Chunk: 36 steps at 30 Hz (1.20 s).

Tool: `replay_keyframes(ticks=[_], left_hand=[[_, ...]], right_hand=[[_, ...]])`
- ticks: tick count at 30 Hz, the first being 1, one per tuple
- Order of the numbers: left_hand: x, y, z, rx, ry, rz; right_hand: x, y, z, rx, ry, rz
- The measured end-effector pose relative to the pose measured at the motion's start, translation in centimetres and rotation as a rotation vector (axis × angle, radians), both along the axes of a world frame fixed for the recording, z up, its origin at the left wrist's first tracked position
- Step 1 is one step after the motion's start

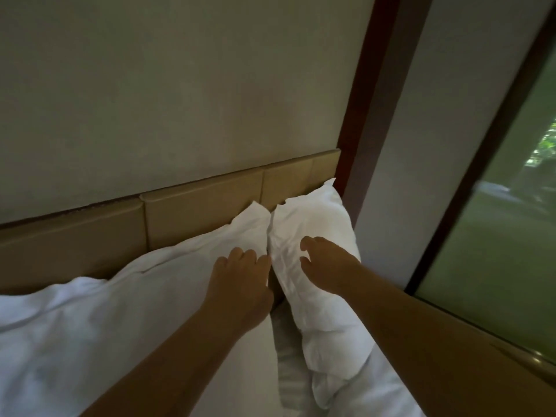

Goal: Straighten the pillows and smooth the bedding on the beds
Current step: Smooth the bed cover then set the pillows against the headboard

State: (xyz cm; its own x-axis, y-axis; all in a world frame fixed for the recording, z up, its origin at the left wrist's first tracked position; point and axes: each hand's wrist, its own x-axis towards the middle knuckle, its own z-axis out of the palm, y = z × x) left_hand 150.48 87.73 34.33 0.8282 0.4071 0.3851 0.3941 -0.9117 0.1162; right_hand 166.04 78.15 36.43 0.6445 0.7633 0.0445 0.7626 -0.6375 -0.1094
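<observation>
A: Where are the pillows?

B: Two white pillows lean on the tan padded headboard (204,212), at the head of the bed. The left pillow (195,254) and the right pillow (322,320) stand side by side, and their top corners almost touch. The right pillow is narrow and full of creases, and it lies at the side near the window (496,236).

A: What does the left hand (240,281) do?

B: It rests on the right edge of the left pillow, at the gap between the two pillows. Its grip is bent downward and the fingertips are hidden, so one cannot tell if it pinches the cloth.

A: And the right hand (322,263)?

B: It lies on the front of the right pillow. Its grip is spread, the fingers (307,242) are apart and a little curved, and only their tips press the cover. No cloth is pinched.

A: What else is there?

B: More white bedding (60,341) lies loose at the lower left, and a wrinkled sheet (288,371) shows below the pillows. A dark red-brown wooden post (361,115) stands between the plain wall (180,85) and the window.
</observation>
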Motion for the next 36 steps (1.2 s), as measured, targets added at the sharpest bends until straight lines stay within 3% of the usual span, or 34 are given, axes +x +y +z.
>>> replay_keyframes(ticks=[5, 9, 11, 15, 21, 25, 30, 36], left_hand=[[0.8, -0.1, 1.7, -0.022, 0.097, 0.003], [3.4, 0.2, 3.0, 0.034, 0.045, 0.011], [6.1, -0.1, 3.2, 0.045, -0.013, 0.008], [12.7, 0.3, 0.8, 0.037, 0.157, -0.019], [22.4, 2.0, -1.0, 0.106, 0.24, 0.114], [28.6, 4.3, -1.1, 0.071, 0.202, 0.226], [33.9, 7.8, -4.3, -0.167, 0.207, 0.363], [36.5, 9.9, -6.4, -0.141, 0.258, 0.4]], right_hand=[[2.1, -0.8, 2.1, -0.033, -0.058, 0.059], [6.0, 0.6, 2.4, 0.026, -0.064, 0.077], [8.4, 1.5, 1.5, 0.047, -0.038, 0.069], [13.2, 3.2, -0.8, 0.068, -0.015, 0.053], [20.3, 6.7, -4.2, 0.141, -0.064, 0.077], [24.9, 8.7, -5.5, 0.171, -0.102, 0.095], [28.8, 10.4, -7.0, 0.175, -0.039, 0.148], [30.9, 10.6, -8.9, 0.169, 0.019, 0.168]])
